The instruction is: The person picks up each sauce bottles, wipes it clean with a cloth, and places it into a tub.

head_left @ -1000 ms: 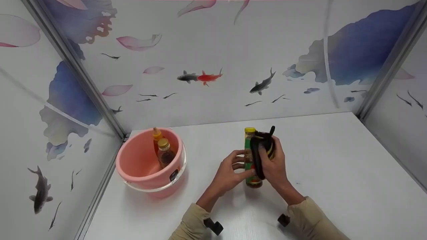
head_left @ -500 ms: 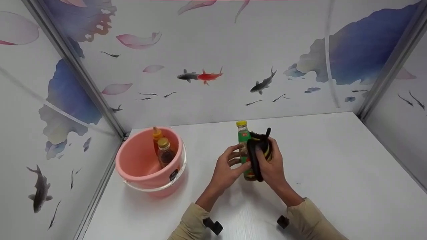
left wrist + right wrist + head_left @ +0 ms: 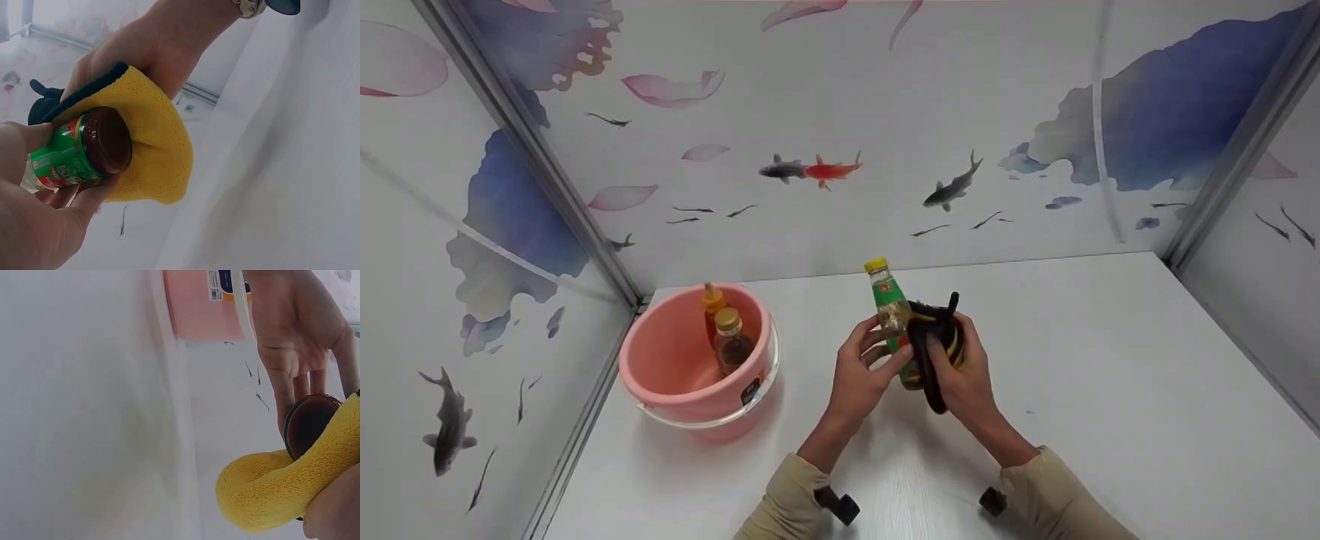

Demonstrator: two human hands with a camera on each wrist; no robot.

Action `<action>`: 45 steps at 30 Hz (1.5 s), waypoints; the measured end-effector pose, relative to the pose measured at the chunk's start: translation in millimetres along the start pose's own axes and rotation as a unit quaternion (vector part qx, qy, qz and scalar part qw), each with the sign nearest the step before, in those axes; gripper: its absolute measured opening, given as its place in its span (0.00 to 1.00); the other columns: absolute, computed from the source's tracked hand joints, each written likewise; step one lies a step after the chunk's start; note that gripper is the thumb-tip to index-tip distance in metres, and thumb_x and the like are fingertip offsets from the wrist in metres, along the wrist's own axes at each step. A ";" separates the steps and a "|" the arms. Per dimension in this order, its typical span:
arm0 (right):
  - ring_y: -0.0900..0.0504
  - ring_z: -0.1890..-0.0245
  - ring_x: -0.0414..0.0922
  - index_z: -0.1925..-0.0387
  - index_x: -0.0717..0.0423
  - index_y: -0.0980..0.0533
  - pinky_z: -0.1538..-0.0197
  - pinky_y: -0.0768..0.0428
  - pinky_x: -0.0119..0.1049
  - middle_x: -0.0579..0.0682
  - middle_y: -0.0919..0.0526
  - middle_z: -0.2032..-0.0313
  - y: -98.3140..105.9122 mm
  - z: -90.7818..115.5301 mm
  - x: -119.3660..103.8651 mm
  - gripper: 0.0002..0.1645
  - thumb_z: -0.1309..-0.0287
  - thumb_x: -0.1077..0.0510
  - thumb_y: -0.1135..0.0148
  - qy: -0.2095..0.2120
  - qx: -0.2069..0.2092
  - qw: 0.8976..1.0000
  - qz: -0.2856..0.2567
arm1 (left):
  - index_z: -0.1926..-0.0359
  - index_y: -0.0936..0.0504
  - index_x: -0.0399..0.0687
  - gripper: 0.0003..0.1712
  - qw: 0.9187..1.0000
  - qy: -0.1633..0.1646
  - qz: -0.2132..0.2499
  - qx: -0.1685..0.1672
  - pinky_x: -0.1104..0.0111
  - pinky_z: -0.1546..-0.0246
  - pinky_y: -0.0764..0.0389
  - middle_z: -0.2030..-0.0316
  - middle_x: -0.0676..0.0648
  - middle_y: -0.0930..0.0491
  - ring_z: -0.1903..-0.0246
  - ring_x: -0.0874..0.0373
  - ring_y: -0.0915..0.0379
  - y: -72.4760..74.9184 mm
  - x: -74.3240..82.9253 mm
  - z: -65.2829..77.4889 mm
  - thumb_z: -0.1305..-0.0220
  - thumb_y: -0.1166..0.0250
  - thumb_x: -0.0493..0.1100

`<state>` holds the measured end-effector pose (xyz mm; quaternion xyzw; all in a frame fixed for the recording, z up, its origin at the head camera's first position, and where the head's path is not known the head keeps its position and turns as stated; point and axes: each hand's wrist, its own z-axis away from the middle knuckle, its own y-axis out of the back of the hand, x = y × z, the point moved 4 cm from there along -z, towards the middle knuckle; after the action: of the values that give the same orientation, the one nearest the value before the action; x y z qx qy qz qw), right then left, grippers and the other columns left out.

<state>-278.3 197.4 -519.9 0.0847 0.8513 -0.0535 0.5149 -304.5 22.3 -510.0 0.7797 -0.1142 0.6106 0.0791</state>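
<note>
A glass bottle (image 3: 888, 296) with a yellow cap and green label is raised off the table, its top leaning left. My left hand (image 3: 861, 379) grips it from the left, thumb and fingers around the label. From the right, my right hand (image 3: 969, 382) holds a folded cloth (image 3: 936, 330) against the bottle's side. That cloth is black on its outer face and shows a yellow fluffy side (image 3: 163, 152) in the left wrist view. The bottle's dark base (image 3: 308, 424) faces the right wrist camera, partly covered by the cloth.
A pink bucket (image 3: 652, 352) with a white handle stands at the left of the white table (image 3: 1110, 390). Inside it are a gold-capped bottle (image 3: 732, 349) and a squeeze bottle (image 3: 712, 301) with an orange top. Printed panels (image 3: 885, 112) enclose the table.
The bottle has been lifted and tilted, its cap moving left and its base rising. Both hands have shifted slightly left with it, the cloth staying against its side.
</note>
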 end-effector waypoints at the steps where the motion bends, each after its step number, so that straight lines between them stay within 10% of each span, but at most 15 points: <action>1: 0.16 0.50 0.48 0.30 0.50 0.27 0.52 0.14 0.34 0.50 0.16 0.44 -0.2 -0.1 0.3 0.24 0.22 0.58 0.36 -0.001 0.000 1.000 0.001 | 0.24 0.28 0.51 0.40 1.000 0.001 0.003 0.001 0.50 0.36 0.16 0.37 0.45 0.16 0.41 0.49 0.15 0.1 0.3 -0.4 0.32 0.22 0.48; 45: 0.16 0.44 0.48 0.27 0.53 0.30 0.44 0.13 0.32 0.48 0.18 0.40 12.1 -6.3 -4.8 0.25 0.20 0.59 0.40 0.014 0.035 0.999 -0.001 | 0.25 0.25 0.67 0.34 0.982 0.018 -0.067 -0.176 0.51 0.34 0.19 0.38 0.55 0.19 0.37 0.51 0.22 -15.1 -6.0 10.7 0.29 0.26 0.54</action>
<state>-279.2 209.9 -512.8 0.1024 0.8564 -0.0822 0.4993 -291.8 34.5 -518.2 0.7484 -0.1659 0.5882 0.2578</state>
